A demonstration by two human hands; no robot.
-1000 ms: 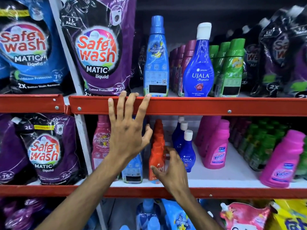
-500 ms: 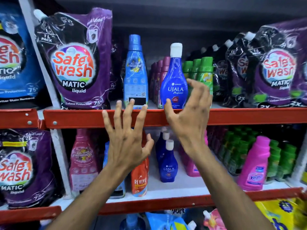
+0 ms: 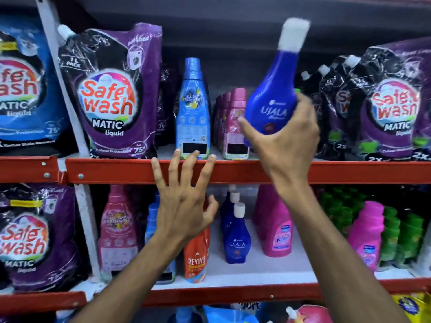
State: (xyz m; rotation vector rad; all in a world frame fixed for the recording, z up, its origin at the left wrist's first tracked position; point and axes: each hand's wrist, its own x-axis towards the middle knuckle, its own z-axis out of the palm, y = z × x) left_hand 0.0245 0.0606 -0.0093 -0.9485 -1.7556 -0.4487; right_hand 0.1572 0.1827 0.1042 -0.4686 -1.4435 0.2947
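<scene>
We grasped one blue Ujala bottle in our right hand, tilted, above the upper shelf, left hand relaxed, fingers spread at its red edge, three Ujala bottles below, one Revive bottle, one purple Safewash Matic pouch at left.

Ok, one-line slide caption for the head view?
Right hand grips a tilted blue Ujala bottle above the upper red shelf rail; left hand touches that rail with spread fingers.

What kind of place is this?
Probably a shop's laundry aisle: red shelves hold rows of Safe Wash pouches and matching pink bottles, and the right hand grips a blue Ujala bottle.
</scene>
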